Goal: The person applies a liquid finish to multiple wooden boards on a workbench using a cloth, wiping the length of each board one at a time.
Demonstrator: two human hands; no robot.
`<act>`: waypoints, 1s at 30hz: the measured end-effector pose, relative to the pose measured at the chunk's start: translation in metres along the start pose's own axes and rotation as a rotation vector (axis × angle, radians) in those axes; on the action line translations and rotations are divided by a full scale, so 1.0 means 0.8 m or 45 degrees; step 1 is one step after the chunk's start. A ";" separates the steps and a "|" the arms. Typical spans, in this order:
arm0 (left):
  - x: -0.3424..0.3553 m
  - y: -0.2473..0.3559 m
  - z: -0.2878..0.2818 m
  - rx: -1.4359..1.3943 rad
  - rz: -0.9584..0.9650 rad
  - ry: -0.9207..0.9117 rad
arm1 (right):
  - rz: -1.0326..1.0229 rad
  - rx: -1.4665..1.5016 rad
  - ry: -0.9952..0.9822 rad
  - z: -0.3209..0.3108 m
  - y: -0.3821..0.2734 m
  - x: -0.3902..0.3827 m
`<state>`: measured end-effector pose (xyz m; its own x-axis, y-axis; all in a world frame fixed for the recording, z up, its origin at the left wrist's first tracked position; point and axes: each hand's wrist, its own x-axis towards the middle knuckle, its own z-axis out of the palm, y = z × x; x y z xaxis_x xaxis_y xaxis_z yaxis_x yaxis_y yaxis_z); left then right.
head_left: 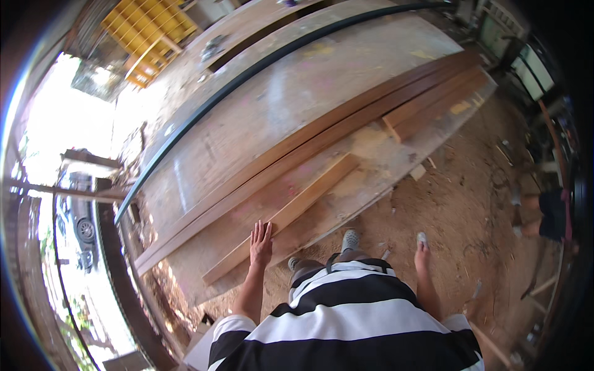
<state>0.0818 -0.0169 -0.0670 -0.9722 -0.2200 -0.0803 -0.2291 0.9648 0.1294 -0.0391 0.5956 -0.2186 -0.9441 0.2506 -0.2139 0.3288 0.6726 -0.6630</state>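
Note:
My left hand point(261, 243) lies flat on a narrow light-brown wooden board point(317, 190), its fingers stretched out. The board rests along the near side of a large worn tabletop point(229, 148). Away from the table, over the dirt floor, my right hand point(423, 245) hangs at my right side. Its fingers are closed around a small whitish thing that I cannot make out. Beyond the narrow board, long reddish-brown planks point(291, 146) run side by side across the tabletop. A shorter wide plank point(433, 106) sits near the table's right end.
A long dark bar point(213, 99) curves along the far edge. Behind it stand another wooden surface point(253, 28) and a yellow slatted frame point(150, 34). Wood scraps point(418, 172) lie on the dirt floor point(458, 204). Another person point(552, 213) is at the far right.

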 end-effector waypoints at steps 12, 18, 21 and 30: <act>-0.173 -0.066 0.006 -0.097 -0.809 0.178 | 0.036 -0.249 -0.445 0.015 0.158 -0.057; -0.195 -0.087 0.009 -0.060 -0.979 0.149 | 0.096 -0.312 -0.488 -0.003 0.085 -0.039; -0.200 -0.108 0.013 -0.073 -1.064 0.178 | 0.153 -0.217 -0.451 -0.011 0.022 -0.026; -0.218 -0.171 0.002 -0.157 -1.289 0.169 | -0.007 0.102 -0.263 0.029 0.037 0.030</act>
<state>0.2829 -0.1100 -0.0726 -0.3161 -0.9435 -0.0993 -0.9405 0.2979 0.1632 -0.0529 0.6057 -0.2604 -0.9330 0.0937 -0.3475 0.3289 0.6140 -0.7175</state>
